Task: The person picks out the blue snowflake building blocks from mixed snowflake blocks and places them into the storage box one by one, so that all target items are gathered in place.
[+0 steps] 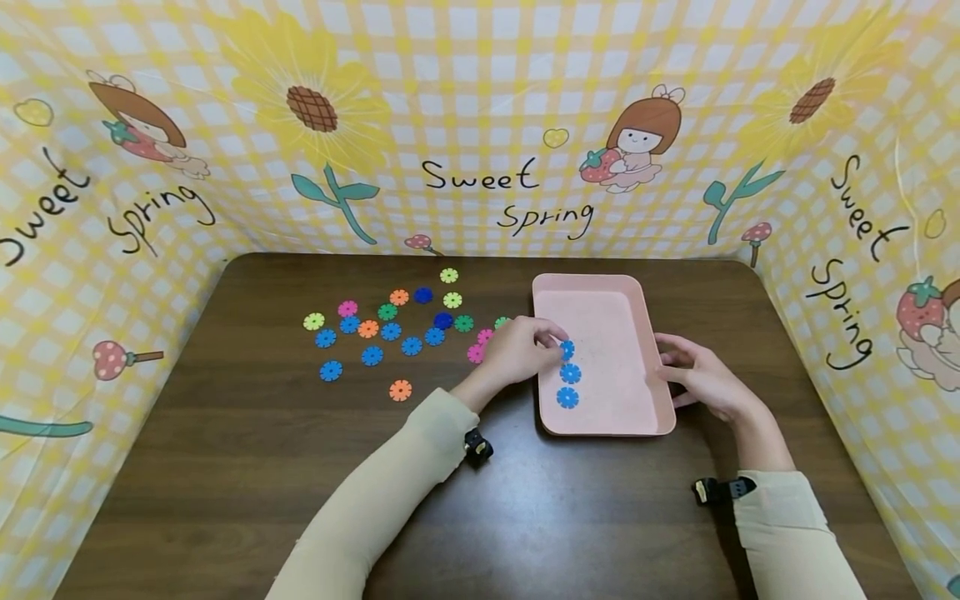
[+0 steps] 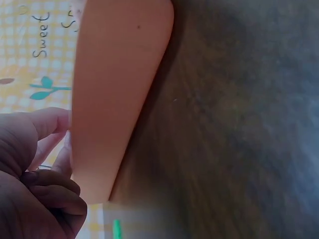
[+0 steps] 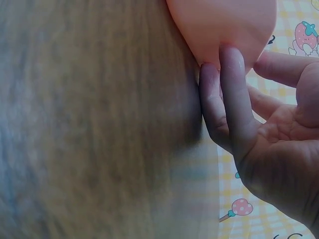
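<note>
My left hand (image 1: 517, 348) reaches over the left rim of a shallow pink tray (image 1: 607, 333). Between its thumb and forefinger it pinches a blue notched plastic disc (image 1: 567, 350), partly covered by the fingertips. Two more blue discs (image 1: 570, 373) lie below it in a column on the tray floor. In the left wrist view the tray wall (image 2: 114, 89) hides those discs, while the left hand (image 2: 40, 174) shows curled fingers. At the tray's right side, my right hand (image 1: 705, 379) touches the outer wall and rim, its extended fingers (image 3: 232, 74) pressing there.
Left of the tray, several notched discs lie scattered on the dark wooden table (image 1: 247, 467): blue (image 1: 372, 356), orange (image 1: 401, 390), green (image 1: 463, 323), yellow (image 1: 313, 321) and pink (image 1: 347, 308). Some pink ones sit beside the left hand. A checked cloth (image 1: 465, 100) surrounds the table's back and sides.
</note>
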The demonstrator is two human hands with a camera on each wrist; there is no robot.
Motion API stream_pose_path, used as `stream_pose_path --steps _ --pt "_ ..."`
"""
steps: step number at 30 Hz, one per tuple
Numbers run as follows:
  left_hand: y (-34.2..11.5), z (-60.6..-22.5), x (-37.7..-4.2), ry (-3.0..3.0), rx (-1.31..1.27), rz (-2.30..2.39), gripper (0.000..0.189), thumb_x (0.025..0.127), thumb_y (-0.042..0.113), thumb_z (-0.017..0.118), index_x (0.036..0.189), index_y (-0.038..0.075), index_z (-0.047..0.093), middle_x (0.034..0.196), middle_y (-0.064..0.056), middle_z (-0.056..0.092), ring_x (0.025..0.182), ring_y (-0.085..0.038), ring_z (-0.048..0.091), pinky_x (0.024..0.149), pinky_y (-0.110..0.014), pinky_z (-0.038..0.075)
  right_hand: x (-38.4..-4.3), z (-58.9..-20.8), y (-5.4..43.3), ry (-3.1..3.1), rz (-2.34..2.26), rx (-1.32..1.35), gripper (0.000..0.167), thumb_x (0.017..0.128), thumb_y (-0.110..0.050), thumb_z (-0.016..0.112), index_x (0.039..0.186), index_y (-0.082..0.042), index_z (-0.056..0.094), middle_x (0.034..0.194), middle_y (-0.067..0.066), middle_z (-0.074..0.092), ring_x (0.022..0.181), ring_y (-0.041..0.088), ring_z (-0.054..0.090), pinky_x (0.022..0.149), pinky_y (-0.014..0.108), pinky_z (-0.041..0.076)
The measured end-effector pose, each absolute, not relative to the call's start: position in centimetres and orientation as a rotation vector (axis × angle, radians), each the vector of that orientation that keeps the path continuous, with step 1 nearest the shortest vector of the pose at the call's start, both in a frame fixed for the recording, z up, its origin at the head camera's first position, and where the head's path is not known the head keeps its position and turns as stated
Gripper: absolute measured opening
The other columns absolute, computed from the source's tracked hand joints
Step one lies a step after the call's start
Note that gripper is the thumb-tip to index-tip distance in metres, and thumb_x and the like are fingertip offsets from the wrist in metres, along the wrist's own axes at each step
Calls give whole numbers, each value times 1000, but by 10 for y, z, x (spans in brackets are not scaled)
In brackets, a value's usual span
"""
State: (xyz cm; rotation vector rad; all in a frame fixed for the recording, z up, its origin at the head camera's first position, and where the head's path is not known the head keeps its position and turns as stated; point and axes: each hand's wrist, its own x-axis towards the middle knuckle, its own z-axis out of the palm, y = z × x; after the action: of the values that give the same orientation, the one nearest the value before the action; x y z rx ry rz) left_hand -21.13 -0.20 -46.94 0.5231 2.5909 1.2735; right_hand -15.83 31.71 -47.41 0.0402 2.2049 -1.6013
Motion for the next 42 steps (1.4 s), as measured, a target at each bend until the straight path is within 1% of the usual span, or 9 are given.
stream_pose_path --steps 4,9,13,17,24,28,33,37,42 --pt "7 -472 -215 2644 490 1200 15 92 24 77 107 25 80 86 12 68 80 -9 63 67 -31 50 -158 -474 317 2212 -1600 44 70 102 -7 61 163 -3 26 135 34 46 95 22 66 68 48 61" --pt "16 -474 -218 2710 497 1063 17 92 23 76 108 25 80 85 13 68 78 -8 62 64 -30 50 -158 -474 318 2211 -1604 42 71 102 -7 62 163 -3 26 136 35 46 96 22 66 68 48 61" --pt "20 -478 -220 2773 494 934 16 92 23 75 107 25 79 84 14 66 75 -7 60 61 -29 49 -159 -475 318 2210 -1600 41 71 102 -7 62 163 -4 26 137 35 46 96 23 66 68 48 61" --pt "21 -480 -218 2847 487 838 13 93 26 75 105 26 79 82 15 65 74 -9 60 60 -31 47 -159 -475 317 2212 -1595 40 71 102 -8 62 163 -4 26 137 34 47 96 22 66 69 48 61" --pt "18 -481 -213 2864 523 884 15 95 32 73 108 27 80 83 16 65 74 -6 59 59 -29 47 -159 -474 317 2207 -1599 44 71 102 -8 62 163 -3 25 138 35 46 96 22 66 69 48 61" --pt "12 -478 -211 2809 559 1022 19 96 33 72 111 25 80 86 16 66 75 -5 60 61 -27 48 -158 -475 318 2211 -1597 50 72 102 -8 63 163 -4 25 137 35 46 95 22 66 68 48 61" --pt "-3 -471 -209 2760 607 1173 22 96 30 73 114 19 80 85 13 66 72 -8 59 59 -29 48 -159 -476 318 2213 -1588 48 72 103 -9 62 164 -5 25 139 35 46 97 23 67 69 48 61" --pt "-20 -464 -205 2826 632 1126 24 97 32 73 117 20 79 87 15 67 71 -5 59 56 -29 47 -159 -476 318 2219 -1581 47 72 103 -9 62 164 -5 25 139 35 46 97 22 67 69 48 61" --pt "-44 -458 -200 2907 616 1048 24 96 33 75 116 22 79 91 14 70 65 -5 58 49 -30 46 -158 -475 317 2219 -1588 48 73 102 -8 63 164 -5 25 137 34 46 96 21 66 69 48 61"
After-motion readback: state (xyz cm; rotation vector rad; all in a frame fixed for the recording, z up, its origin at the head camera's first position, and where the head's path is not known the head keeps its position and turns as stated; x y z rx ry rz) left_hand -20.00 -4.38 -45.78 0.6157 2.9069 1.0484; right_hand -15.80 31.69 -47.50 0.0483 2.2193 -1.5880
